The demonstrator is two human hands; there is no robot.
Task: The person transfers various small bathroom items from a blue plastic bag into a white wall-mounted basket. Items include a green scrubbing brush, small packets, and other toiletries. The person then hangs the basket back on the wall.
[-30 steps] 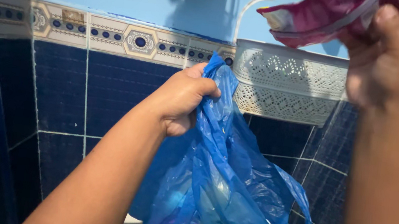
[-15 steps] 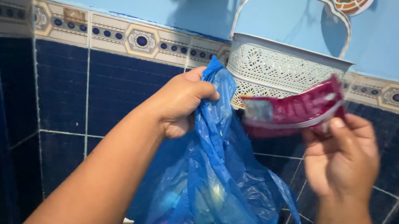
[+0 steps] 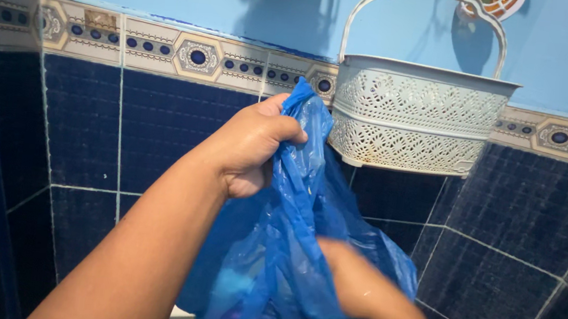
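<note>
Gripping the bunched top of a blue plastic bag (image 3: 287, 252), the left hand (image 3: 250, 145) is seen with its fingers clamped tight on the gathered plastic, the thumb pressed over the upper fold. The bag is held up in the air in front of a wall of dark blue tiles (image 3: 159, 131), and its body hangs down below the fist, bulging with pale rounded shapes that cannot be made out through the plastic. The right hand (image 3: 342, 273) is pushed into the open mouth of the bag from the lower right; only the wrist and the back of the hand are shown, and the fingers are hidden by the plastic, so whether they are closed on anything cannot be told. Just beside the top of the bag, to the right, a white lace-patterned basket (image 3: 417, 118) is hung on the wall by its curved handle.
</note>
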